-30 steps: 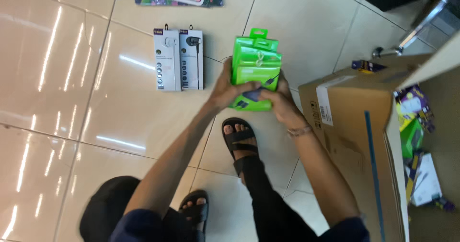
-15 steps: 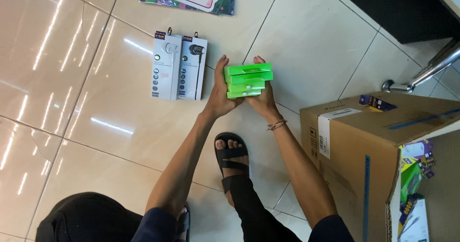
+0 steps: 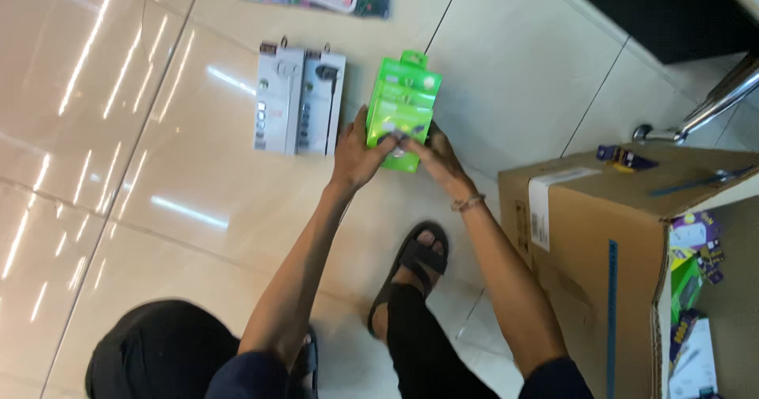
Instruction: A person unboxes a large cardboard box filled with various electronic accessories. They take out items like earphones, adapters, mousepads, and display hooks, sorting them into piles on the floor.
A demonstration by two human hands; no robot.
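On tiled floor [image 3: 198, 209], beside grey earphone packs [image 3: 299, 102]: stack of green blister packs [image 3: 402, 102]. Left hand [image 3: 357, 155], right hand [image 3: 435, 155] clamped on stack's near end. Likely light, stiff, slick plastic; stack may slide apart, so grip both sides.

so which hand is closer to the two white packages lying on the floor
Left. The left hand grips the green packages right beside the white packages; the right hand holds the green stack's far side, further away.
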